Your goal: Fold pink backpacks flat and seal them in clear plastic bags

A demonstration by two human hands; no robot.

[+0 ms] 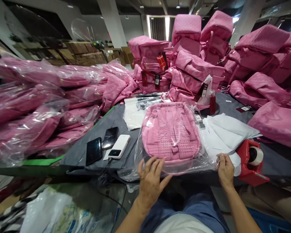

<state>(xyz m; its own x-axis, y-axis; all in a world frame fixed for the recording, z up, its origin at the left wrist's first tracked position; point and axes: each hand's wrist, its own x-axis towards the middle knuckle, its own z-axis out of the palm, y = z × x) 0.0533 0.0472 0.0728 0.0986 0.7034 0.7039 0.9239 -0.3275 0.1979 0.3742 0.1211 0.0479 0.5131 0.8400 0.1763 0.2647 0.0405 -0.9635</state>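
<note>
In front of me a pink backpack (169,136) lies flat inside a clear plastic bag (206,163), near the table's front edge. My left hand (150,181) rests with spread fingers on the bag's near edge, just below the backpack. At the right corner of the bag, my right hand (225,170) is closed in a pinch on the plastic. Beside that hand stand a red tape dispenser (242,161) and a stack of white paper sheets (223,132).
Left of the bag lie two dark phones (94,151) and a white power bank (120,146) with a cable. Bagged pink backpacks (38,119) are heaped at left; unbagged backpacks (196,64) are piled at the back and right. Flat plastic bags (133,113) lie behind.
</note>
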